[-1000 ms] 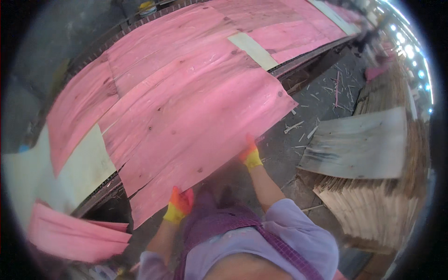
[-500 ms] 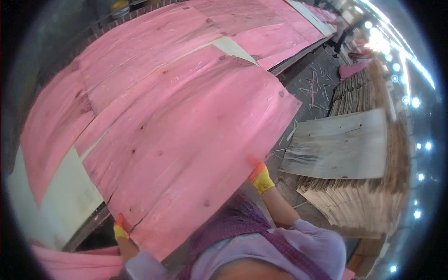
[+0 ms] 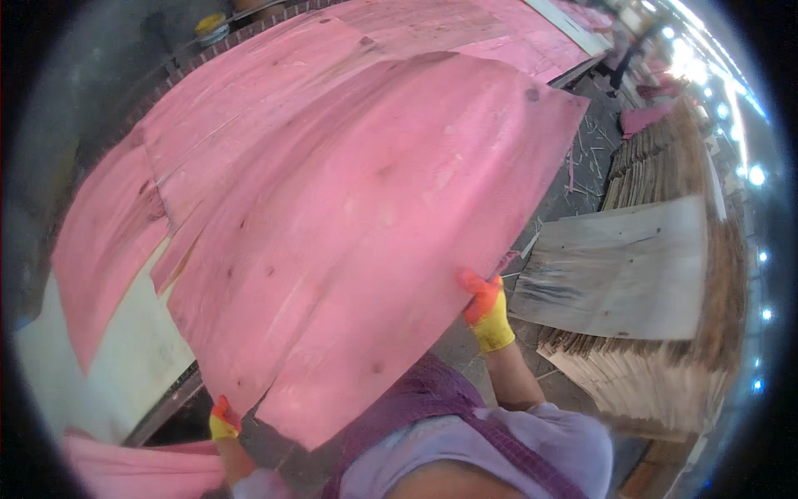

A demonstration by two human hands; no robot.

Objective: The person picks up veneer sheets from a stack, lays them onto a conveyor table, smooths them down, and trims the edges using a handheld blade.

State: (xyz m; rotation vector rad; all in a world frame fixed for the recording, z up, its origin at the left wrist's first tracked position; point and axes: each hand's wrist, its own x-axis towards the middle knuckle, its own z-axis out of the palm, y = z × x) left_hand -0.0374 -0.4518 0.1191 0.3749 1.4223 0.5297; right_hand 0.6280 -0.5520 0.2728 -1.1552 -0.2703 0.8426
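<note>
A large pink veneer sheet [image 3: 366,224] with dark knots spreads in front of me, bowed upward in the middle. At its near left corner my left hand [image 3: 224,418], in a yellow glove with orange fingers, is closed on the edge beside a split in the wood. My right hand [image 3: 486,308], gloved alike, grips the near right edge, its thumb on top and the other fingers hidden underneath. Beneath and beyond the held sheet lie other pink sheets [image 3: 249,79] and a pale sheet [image 3: 133,366] on a long table.
To my right stands a tall stack of bare veneer [image 3: 640,374] with a loose pale sheet [image 3: 615,266] on top. Wood scraps [image 3: 592,150] litter the floor. Folded pink sheets [image 3: 141,467] lie at lower left. Another person [image 3: 623,50] is at the far right.
The held sheet has risen and shifted right and away from me, bowing more and covering the pale strip behind it. Both hands keep hold; the right one has moved slightly right.
</note>
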